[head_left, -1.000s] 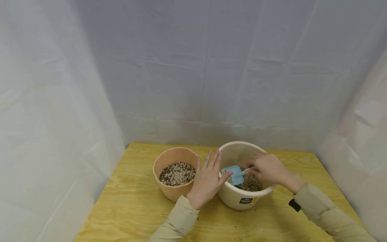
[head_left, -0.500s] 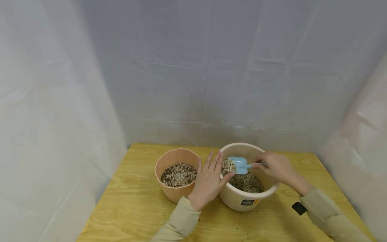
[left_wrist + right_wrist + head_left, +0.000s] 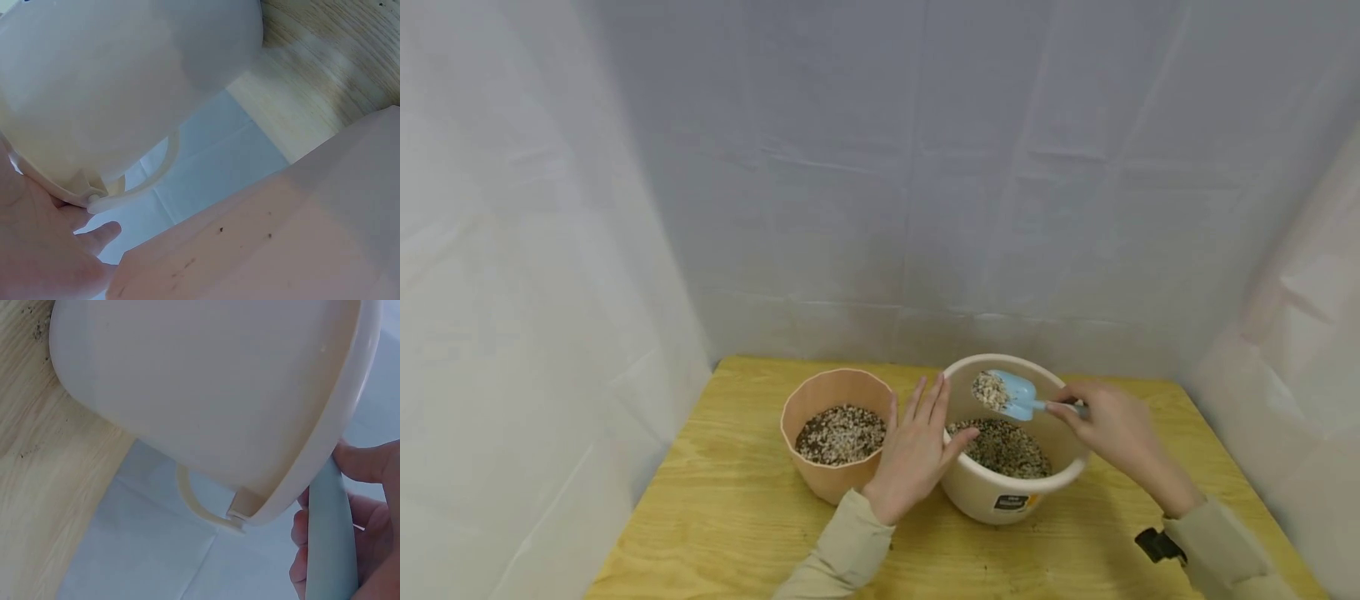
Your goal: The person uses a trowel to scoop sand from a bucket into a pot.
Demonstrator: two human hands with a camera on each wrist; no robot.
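Observation:
A cream bucket (image 3: pixel 981 497) holding dark gravel (image 3: pixel 1006 447) stands beside a peach pot (image 3: pixel 823 479) partly filled with paler gravel (image 3: pixel 839 432). My right hand (image 3: pixel 1112 429) grips the handle of a light blue scoop (image 3: pixel 1018 396), which is raised over the bucket with a heap of gravel on its blade. My left hand (image 3: pixel 917 446) lies between the two vessels with fingers straight, thumb on the bucket's rim. The left wrist view shows the bucket's wall (image 3: pixel 119 81) and the pot's side (image 3: pixel 300 237). The right wrist view shows the bucket (image 3: pixel 206 394) and the scoop handle (image 3: pixel 331 544) in my fingers.
Both vessels stand on a light wooden table (image 3: pixel 737 517) near its back. White sheeting (image 3: pixel 880 183) closes in the back and both sides. A few crumbs of soil lie on the wood in front of the bucket.
My right hand lifted the scoop out of the bucket's gravel and raised it, loaded, toward the back rim. The left hand stayed in place.

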